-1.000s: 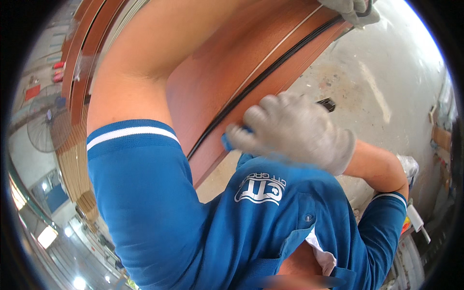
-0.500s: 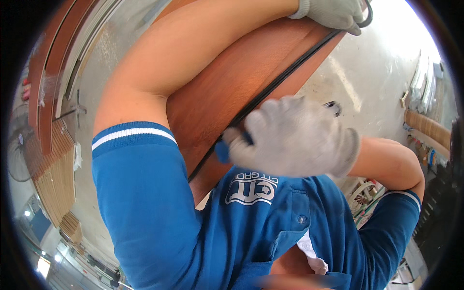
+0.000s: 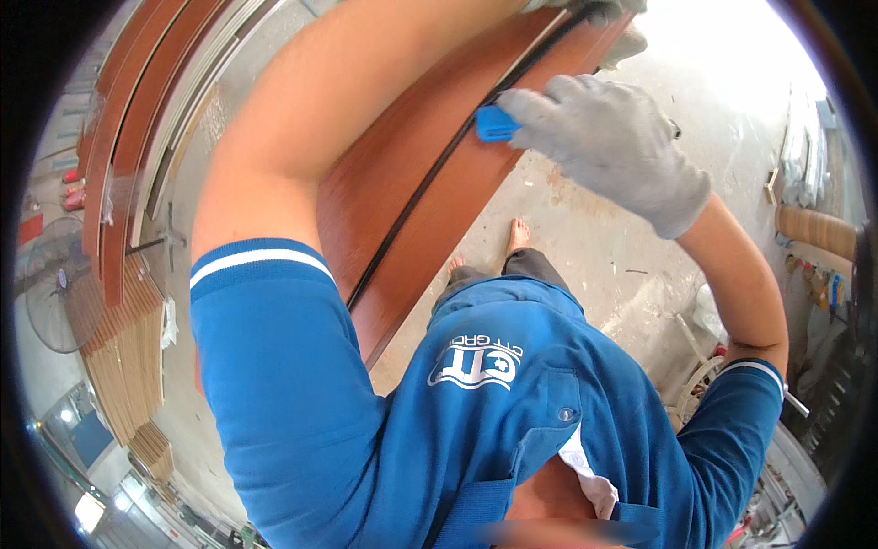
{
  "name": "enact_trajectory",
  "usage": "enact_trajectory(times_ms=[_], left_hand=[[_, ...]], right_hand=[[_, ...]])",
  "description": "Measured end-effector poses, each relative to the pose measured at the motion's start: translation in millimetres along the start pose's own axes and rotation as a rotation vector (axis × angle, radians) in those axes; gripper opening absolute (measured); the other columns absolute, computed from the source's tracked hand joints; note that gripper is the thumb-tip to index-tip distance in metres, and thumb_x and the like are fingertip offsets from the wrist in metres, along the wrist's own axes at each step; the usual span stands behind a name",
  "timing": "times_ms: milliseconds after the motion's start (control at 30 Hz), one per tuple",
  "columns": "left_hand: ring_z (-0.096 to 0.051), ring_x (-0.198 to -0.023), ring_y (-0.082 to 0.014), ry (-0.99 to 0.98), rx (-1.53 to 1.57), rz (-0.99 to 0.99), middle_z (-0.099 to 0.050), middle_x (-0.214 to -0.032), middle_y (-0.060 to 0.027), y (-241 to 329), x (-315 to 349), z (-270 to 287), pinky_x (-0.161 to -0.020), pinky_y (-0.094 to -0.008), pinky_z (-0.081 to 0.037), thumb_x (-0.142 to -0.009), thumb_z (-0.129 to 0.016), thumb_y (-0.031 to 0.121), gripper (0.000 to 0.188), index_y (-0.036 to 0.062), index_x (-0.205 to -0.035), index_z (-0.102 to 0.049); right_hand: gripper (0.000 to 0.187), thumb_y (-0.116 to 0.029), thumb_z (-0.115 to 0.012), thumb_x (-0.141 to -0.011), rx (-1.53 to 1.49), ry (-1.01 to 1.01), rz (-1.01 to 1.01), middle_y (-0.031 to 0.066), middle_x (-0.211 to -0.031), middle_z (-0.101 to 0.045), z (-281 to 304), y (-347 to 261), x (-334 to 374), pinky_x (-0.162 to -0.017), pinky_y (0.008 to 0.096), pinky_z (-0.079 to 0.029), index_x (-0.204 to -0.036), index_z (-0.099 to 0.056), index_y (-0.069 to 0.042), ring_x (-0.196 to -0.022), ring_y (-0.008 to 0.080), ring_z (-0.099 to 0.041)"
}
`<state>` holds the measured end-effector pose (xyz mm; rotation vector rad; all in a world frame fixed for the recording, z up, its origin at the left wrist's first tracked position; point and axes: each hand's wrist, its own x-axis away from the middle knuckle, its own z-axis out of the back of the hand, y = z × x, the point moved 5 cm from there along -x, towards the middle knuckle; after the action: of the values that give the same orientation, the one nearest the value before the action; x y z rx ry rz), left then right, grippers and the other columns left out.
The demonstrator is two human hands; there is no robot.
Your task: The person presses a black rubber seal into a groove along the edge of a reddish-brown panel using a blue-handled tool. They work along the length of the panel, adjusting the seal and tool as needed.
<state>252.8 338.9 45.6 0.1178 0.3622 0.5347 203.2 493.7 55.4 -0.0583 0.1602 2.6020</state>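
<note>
A long reddish-brown wood-grain panel (image 3: 455, 194) slants from the lower middle to the top. Along its length runs a thin black strip (image 3: 413, 203), looking like a rubber seal. My right hand (image 3: 619, 146), in a grey glove, is closed round a small blue plastic tool (image 3: 496, 125), whose edge is at the strip. Up at the picture's top edge, my left hand (image 3: 607, 13), gloved too and partly cut off, is closed at the panel's far end, where the strip runs into it. My left forearm crosses over the panel and hides part of it.
Brown and pale long profiles (image 3: 117, 151) and stacked slatted boards (image 3: 123, 357) lie to the left, near a standing fan (image 3: 62, 284). A brown roll (image 3: 817, 234) and wrapped lengths (image 3: 805, 151) are at the right. My bare foot (image 3: 519, 234) stands on the concrete floor (image 3: 585, 265) beside the panel.
My right hand has moved up and away along the strip with the blue tool. The strip's loose loop by my left hand no longer shows. My feet have come into view.
</note>
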Motion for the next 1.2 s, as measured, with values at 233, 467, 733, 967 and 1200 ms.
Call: enact_trajectory(times_ms=[233,467,733,967,1200], left_hand=[[-0.067,-0.087,-0.0365,-0.087,0.051,0.107,-0.069,-0.083,-0.0151,-29,-65,0,-0.082,-0.0444,-0.051,-0.083,-0.075,0.032,0.025,0.0076,-0.078,-0.075],[-0.067,-0.085,-0.0362,-0.065,0.054,0.172,-0.070,-0.083,-0.0159,-69,-106,-7,-0.080,-0.0447,-0.052,-0.080,-0.077,0.034,0.026,0.0075,-0.077,-0.075],[-0.068,-0.082,-0.0359,0.031,0.088,0.160,-0.070,-0.082,-0.0168,-111,-131,-17,-0.078,-0.0451,-0.052,-0.077,-0.079,0.035,0.028,0.0074,-0.075,-0.075],[-0.068,-0.079,-0.0355,0.110,0.132,0.129,-0.070,-0.081,-0.0176,-132,-147,-26,-0.076,-0.0454,-0.053,-0.075,-0.081,0.036,0.029,0.0073,-0.074,-0.075],[-0.070,-0.081,-0.0361,0.170,0.172,0.182,-0.071,-0.080,-0.0189,-132,-144,-26,-0.077,-0.0457,-0.054,-0.074,-0.081,0.036,0.030,0.0066,-0.074,-0.076]], right_hand=[[0.030,-0.019,-0.075,-0.090,-0.015,0.067,0.114,0.0080,-0.076,-0.068,-10,1,4,-0.050,0.0278,-0.060,-0.116,-0.063,-0.010,-0.069,0.0181,-0.074],[0.020,-0.012,-0.070,-0.094,-0.723,0.058,0.051,-0.0030,-0.097,-0.075,-32,8,-5,-0.073,0.0258,-0.065,-0.110,-0.075,-0.021,-0.091,0.0094,-0.074],[0.039,-0.010,-0.076,-0.081,-0.339,-0.029,0.303,0.0086,-0.067,-0.063,-13,14,-15,-0.041,0.0309,-0.056,-0.118,-0.064,-0.004,-0.057,0.0203,-0.069],[0.035,-0.017,-0.074,-0.082,-0.635,-0.614,0.011,0.0056,-0.063,-0.062,-20,63,-36,-0.040,0.0326,-0.054,-0.116,-0.070,-0.007,-0.050,0.0199,-0.064],[0.031,-0.028,-0.072,-0.087,-0.064,-0.027,0.228,0.0028,-0.078,-0.066,-18,152,-29,-0.055,0.0352,-0.056,-0.117,-0.071,-0.020,-0.072,0.0203,-0.070]])
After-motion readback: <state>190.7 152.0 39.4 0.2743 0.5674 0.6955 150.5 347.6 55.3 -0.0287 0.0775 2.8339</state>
